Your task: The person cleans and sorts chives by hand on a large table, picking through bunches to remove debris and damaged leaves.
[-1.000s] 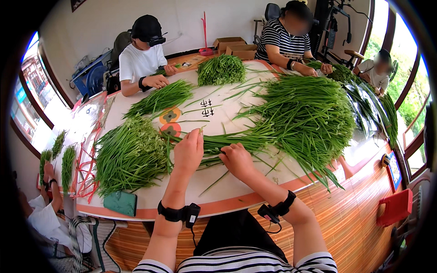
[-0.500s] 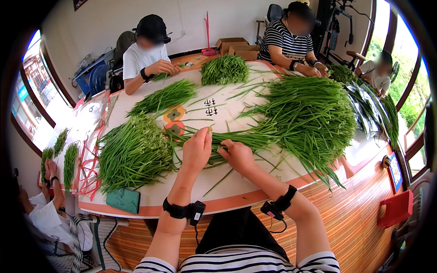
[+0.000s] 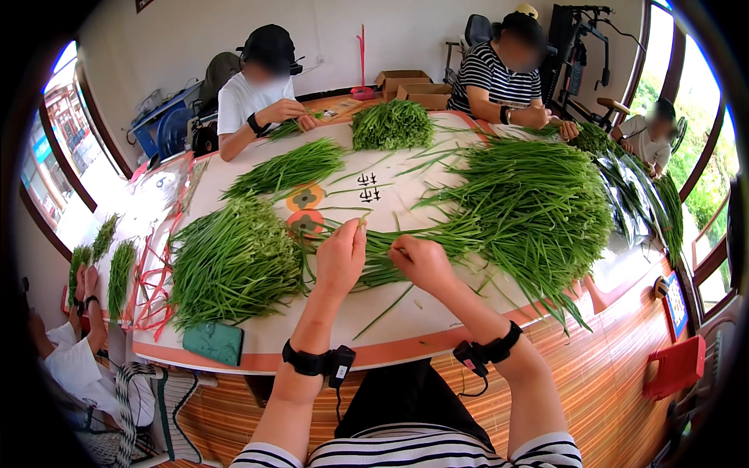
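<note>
My left hand [image 3: 342,253] is closed, and a pale green tip of a flowering chive stalk shows above its thumb. To its right, my right hand [image 3: 421,261] has its fingers pinched together over loose chive stalks [image 3: 377,265]; what lies between those fingers is too small to make out. A large heap of green chives [image 3: 538,210] spreads to the right of my hands. Another thick pile of chives [image 3: 234,261], with buds at its ends, lies to the left. Both my wrists wear black straps with small boxes.
A green wallet-like case [image 3: 213,344] lies at the table's near left edge, beside red ribbons [image 3: 156,273]. More chive bundles [image 3: 392,125] lie farther back. People work around the table [image 3: 312,355]. A red stool [image 3: 676,366] stands on the floor at right.
My right hand has moved right, away from my left hand, which stays closed at nearly the same place. The far-right seated person's hands have shifted over the chives.
</note>
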Action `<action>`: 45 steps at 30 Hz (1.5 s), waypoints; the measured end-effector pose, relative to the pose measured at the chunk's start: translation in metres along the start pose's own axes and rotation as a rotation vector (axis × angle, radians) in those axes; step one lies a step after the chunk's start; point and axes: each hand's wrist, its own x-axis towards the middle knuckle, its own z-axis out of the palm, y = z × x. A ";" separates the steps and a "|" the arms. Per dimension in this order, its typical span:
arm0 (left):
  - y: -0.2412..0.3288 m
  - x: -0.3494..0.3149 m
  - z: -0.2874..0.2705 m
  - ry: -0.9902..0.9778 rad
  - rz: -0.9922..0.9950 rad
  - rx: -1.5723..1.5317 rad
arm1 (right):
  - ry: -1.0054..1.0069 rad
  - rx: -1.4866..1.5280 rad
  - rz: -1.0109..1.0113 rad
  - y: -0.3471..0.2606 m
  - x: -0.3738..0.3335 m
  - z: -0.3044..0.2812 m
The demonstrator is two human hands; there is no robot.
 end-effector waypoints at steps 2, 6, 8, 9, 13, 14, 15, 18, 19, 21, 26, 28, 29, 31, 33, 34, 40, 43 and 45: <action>0.001 0.001 -0.001 -0.006 -0.018 -0.021 | -0.081 0.011 0.023 -0.002 -0.011 -0.027; 0.005 -0.001 0.006 0.025 0.028 -0.041 | -0.165 -0.062 0.072 0.016 -0.046 -0.056; 0.008 -0.003 0.007 -0.004 0.013 -0.066 | -0.147 -0.105 0.119 0.024 -0.059 -0.062; 0.009 -0.003 0.009 -0.008 0.023 -0.062 | -0.115 -0.107 0.129 0.029 -0.064 -0.062; 0.011 -0.007 0.014 -0.025 0.061 -0.045 | -0.013 -0.088 0.218 0.026 -0.075 -0.066; 0.012 -0.007 0.015 -0.029 0.069 -0.039 | 0.024 -0.055 0.206 0.024 -0.076 -0.064; 0.013 -0.007 0.015 -0.041 0.060 -0.049 | 0.060 -0.021 0.194 0.021 -0.077 -0.060; 0.016 -0.008 0.015 -0.068 0.046 -0.065 | 0.109 0.008 0.106 0.020 -0.082 -0.045; 0.018 -0.008 0.015 -0.074 0.050 -0.062 | 0.114 0.004 0.068 0.022 -0.083 -0.039; 0.020 -0.010 0.016 -0.074 0.072 -0.078 | 0.137 -0.076 0.077 0.024 -0.082 -0.030; 0.028 -0.015 0.019 -0.119 0.086 -0.135 | 0.156 -0.103 0.063 0.018 -0.077 -0.023; 0.029 -0.017 0.020 -0.150 0.091 -0.141 | 0.154 -0.092 0.028 0.022 -0.077 -0.022; 0.030 -0.018 0.020 -0.166 0.093 -0.144 | 0.176 -0.066 0.021 0.023 -0.077 -0.021; 0.033 -0.019 0.020 -0.183 0.087 -0.147 | 0.219 -0.012 0.007 0.024 -0.077 -0.020; 0.033 -0.019 0.020 -0.192 0.082 -0.140 | 0.228 -0.005 0.083 0.020 -0.078 -0.023; 0.032 -0.019 0.020 -0.192 0.079 -0.131 | 0.233 -0.001 0.120 0.018 -0.078 -0.024; 0.031 -0.020 0.021 -0.199 0.084 -0.124 | 0.184 0.051 0.195 0.019 -0.082 -0.025; 0.032 -0.019 0.022 -0.233 0.112 -0.177 | 0.108 0.637 0.443 0.019 -0.080 -0.026; 0.031 -0.020 0.024 -0.285 0.157 -0.246 | 0.073 0.750 0.413 0.013 -0.076 -0.031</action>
